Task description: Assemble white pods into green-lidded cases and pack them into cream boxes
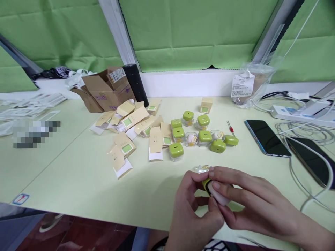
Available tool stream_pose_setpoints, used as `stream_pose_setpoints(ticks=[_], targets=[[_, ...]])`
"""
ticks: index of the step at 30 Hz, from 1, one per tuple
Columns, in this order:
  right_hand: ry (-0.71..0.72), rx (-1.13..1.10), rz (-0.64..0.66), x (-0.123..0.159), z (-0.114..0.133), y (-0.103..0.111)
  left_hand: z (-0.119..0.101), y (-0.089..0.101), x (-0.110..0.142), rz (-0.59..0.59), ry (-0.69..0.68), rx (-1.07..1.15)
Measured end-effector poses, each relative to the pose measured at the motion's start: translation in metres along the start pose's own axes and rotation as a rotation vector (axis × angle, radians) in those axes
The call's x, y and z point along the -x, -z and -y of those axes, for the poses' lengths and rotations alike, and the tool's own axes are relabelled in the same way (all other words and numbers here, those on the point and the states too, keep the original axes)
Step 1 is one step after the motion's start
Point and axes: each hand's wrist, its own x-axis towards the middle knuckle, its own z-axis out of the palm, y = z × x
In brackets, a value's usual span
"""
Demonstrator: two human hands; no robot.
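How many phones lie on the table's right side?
2: one phone with a blue edge; another phone just to its right, crossed by a white cable. Neither is fully hidden.

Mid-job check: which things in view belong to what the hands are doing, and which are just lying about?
Likely part of the job:
white piece and yellow-green part, between left hand and right hand
green-lidded clear cases
loose green lids
beige cartons

Probably just lying about:
two phones
power strip
black cylinder
labelled clear bag
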Motion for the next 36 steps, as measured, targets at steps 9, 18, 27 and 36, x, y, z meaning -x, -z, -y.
stream_pose_setpoints(ticks=[9,18,27,36], targets=[[-0.228,-0.27,0.065,0.0,0.003,0.004,0.004,0.01,0.005,0.107,-0.188,-0.067],[-0.525,-0.672,0.087,-0.011,-0.015,-0.001,0.028,0.03,-0.007,0.167,-0.444,-0.301],[-0.623,-0.956,0.042,-0.018,-0.036,-0.016,0.039,0.047,-0.037,0.199,-0.359,-0.765],[-0.893,-1.774,-0.054,-0.022,-0.052,-0.019,0.053,0.049,-0.049,0.295,-0.281,-0.837]])
